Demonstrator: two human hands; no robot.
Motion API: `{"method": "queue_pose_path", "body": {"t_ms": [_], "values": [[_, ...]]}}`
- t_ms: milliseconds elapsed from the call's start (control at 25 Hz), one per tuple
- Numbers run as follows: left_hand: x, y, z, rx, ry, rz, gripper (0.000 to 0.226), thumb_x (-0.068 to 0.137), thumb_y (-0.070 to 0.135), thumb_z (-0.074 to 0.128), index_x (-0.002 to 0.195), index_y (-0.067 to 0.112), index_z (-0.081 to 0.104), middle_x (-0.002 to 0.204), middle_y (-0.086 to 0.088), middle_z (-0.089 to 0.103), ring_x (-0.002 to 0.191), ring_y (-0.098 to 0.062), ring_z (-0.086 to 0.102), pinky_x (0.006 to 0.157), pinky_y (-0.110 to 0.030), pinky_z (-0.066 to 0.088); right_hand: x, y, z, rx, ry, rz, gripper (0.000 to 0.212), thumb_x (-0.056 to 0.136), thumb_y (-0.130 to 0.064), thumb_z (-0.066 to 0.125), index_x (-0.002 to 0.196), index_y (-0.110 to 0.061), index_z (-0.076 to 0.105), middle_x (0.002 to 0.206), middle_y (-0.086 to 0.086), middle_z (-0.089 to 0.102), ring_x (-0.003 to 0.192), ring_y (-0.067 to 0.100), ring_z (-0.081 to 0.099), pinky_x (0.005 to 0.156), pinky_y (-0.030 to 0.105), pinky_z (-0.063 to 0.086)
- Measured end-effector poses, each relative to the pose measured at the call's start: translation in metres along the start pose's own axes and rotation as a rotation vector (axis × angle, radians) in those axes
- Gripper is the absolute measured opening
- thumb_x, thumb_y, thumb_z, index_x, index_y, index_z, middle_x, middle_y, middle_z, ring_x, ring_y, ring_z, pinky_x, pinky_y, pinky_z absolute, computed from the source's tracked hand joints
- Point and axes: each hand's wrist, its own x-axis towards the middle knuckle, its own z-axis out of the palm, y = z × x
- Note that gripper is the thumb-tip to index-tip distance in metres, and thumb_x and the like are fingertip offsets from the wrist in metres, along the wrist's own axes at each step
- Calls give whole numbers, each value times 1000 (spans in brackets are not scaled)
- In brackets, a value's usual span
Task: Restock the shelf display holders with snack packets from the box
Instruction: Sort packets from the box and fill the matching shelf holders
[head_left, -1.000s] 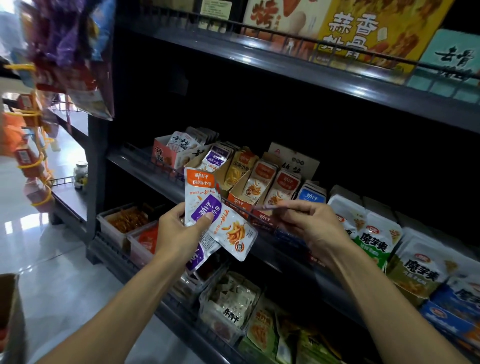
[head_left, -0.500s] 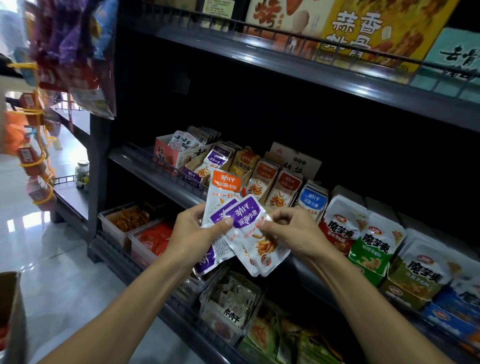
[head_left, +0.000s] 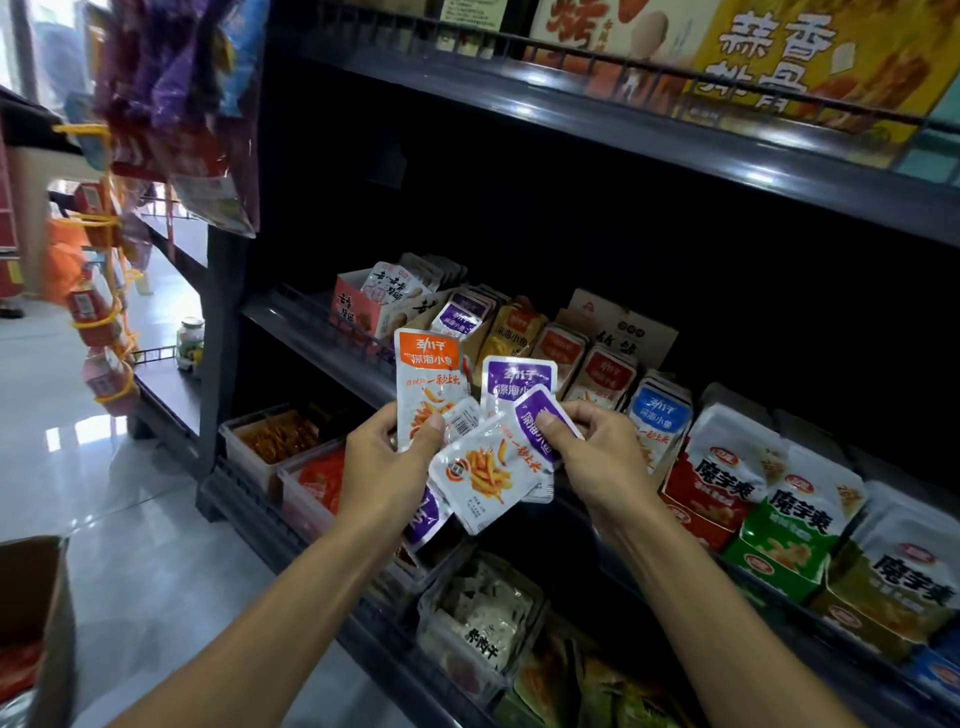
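The left hand (head_left: 390, 457) pinches a fanned bunch of snack packets, thumb pressed on the orange-topped packet (head_left: 427, 384). The right hand (head_left: 589, 449) pinches the purple top of a tilted purple packet (head_left: 491, 465) with thumb and curled fingers (head_left: 550, 423). Just behind the fingers, cardboard holders (head_left: 470, 325) stand on the shelf (head_left: 311, 340). Far below left of the fingers sits a cardboard box (head_left: 39, 613).

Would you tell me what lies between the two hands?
In the head view, the purple-topped packet spans from left hand to right hand.
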Motion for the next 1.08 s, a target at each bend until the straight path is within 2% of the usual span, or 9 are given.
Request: {"method": "queue_pose_path", "body": {"t_ms": [160,360,440,520,600,760,880,960,1080], "values": [[-2,2,-5,8,-66,27,22,81,6,76,97,17,68,87,3,77,77,-16,75,59,-25,59,4,0,15,-54,-32,-61,4,93,-17,66,90,-17,67,82,3,75,66,13,73,52,23,53],[1,1,-13,16,-65,4,32,74,-4,79,99,13,67,91,-2,77,81,-22,75,68,-35,62,5,2,14,-142,-122,-71,17,89,-31,68,91,-14,70,84,7,75,71,24,71,63,36,56],[2,1,-16,21,-85,-3,33,74,-5,79,99,13,68,91,-2,77,81,-22,75,66,-34,61,6,0,7,-273,-150,-111,33,81,-34,77,103,-16,63,97,1,71,83,21,71,71,37,59],[0,2,-17,22,-109,-15,33,73,-5,79,99,13,68,91,-3,77,80,-22,75,63,-31,60,6,-6,2,-354,-238,-130,65,68,-31,87,122,-22,51,111,-8,61,92,12,68,80,33,60],[-1,2,-17,-1,-116,-29,29,78,0,77,102,12,69,92,-4,77,80,-23,75,63,-32,60,7,-11,1,-398,-306,-145,66,64,-24,91,119,-18,54,106,-5,65,89,11,69,79,32,61],[2,2,-16,-126,-60,-84,16,94,16,61,107,18,70,102,-6,76,90,-27,74,75,-44,59,5,-9,-5,-159,-333,-12,51,62,-6,88,105,-8,60,96,10,73,83,22,73,70,31,60],[5,5,-14,-122,-68,-76,19,98,16,55,112,21,68,108,-3,75,97,-27,72,83,-49,57,-2,0,1,-23,-339,77,47,63,3,84,105,-6,63,97,18,73,88,32,72,77,43,61],[7,5,-15,-94,-63,-69,19,99,17,54,107,25,69,107,-2,75,98,-26,72,86,-51,56,-4,2,0,13,-323,71,51,60,3,84,105,-5,62,99,20,72,90,36,71,81,48,59],[12,5,-22,-29,42,-58,17,100,19,52,100,28,66,100,-2,76,88,-20,74,80,-47,59,-1,1,-9,210,-232,48,56,57,0,79,110,-6,60,99,16,74,88,31,73,75,44,61]]}}
